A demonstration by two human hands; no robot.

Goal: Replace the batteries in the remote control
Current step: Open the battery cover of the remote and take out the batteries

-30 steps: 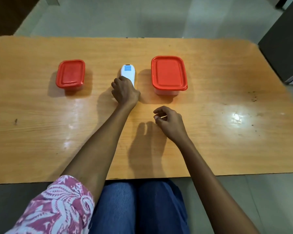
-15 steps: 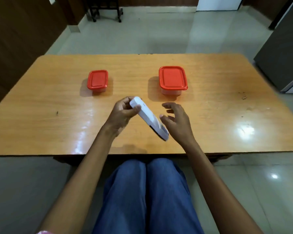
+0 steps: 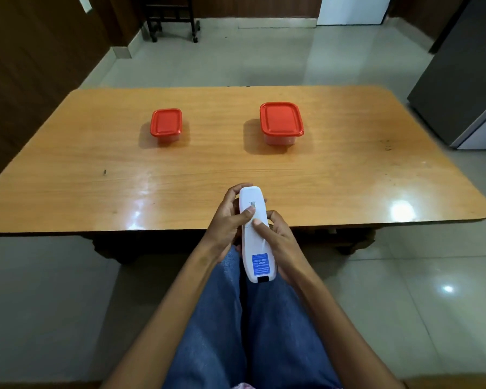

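The long white plastic remote control (image 3: 255, 237) is held back side up over the lap, just off the near edge of the wooden table (image 3: 68, 175), w/ its long axis pointing away from the person. Both hands are closed round it: left hand (image 3: 227, 220) grips the far half, right hand (image 3: 278, 242) the near half, both thumbs on the seam approx. mid-body. The battery cover is probably the near part w/ the blue sticker, so I judge the right thumb must slide it toward the body.

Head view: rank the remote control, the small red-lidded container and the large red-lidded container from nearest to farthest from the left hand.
1. Remote control, gripped in the left hand.
2. Small red-lidded container, far left on the table.
3. Large red-lidded container, far right; close to second.
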